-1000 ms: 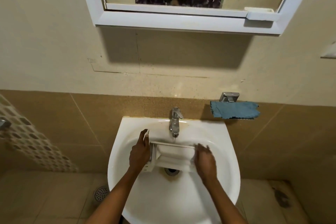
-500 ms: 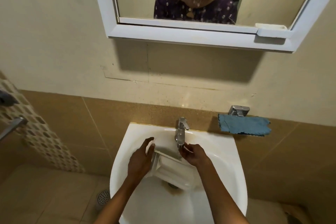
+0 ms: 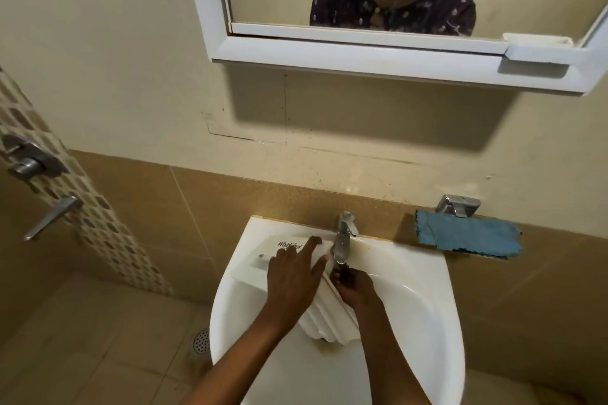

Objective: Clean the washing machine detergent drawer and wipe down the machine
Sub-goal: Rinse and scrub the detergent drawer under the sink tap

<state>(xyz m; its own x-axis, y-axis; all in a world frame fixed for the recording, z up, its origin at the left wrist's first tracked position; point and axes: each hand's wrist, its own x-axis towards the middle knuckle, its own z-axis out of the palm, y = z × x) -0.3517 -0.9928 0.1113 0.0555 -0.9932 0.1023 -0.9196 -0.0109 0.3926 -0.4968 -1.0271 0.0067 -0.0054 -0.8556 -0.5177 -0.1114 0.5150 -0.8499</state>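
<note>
The white detergent drawer point(image 3: 263, 261), with a brand name on its front panel, lies tilted in the white sink point(image 3: 424, 299). Its panel end rests on the sink's back left rim and its body slopes down toward the drain. My left hand point(image 3: 292, 283) lies across the drawer's upper part, its fingers straight and spread, pressing on it. My right hand point(image 3: 355, 286) is under the chrome tap point(image 3: 342, 240), its fingers curled on the drawer's right edge. I cannot tell whether water is running.
A blue cloth point(image 3: 467, 237) hangs from a chrome holder point(image 3: 457, 205) on the tiled wall right of the sink. A white-framed mirror point(image 3: 378, 52) juts out above. Metal wall fittings point(image 3: 49, 217) are at the left, and a floor drain point(image 3: 201, 340) is below.
The drawer has turned so its front panel faces up at the back left. My left hand moved on top of it. My right hand went from the drawer's right end to under the tap.
</note>
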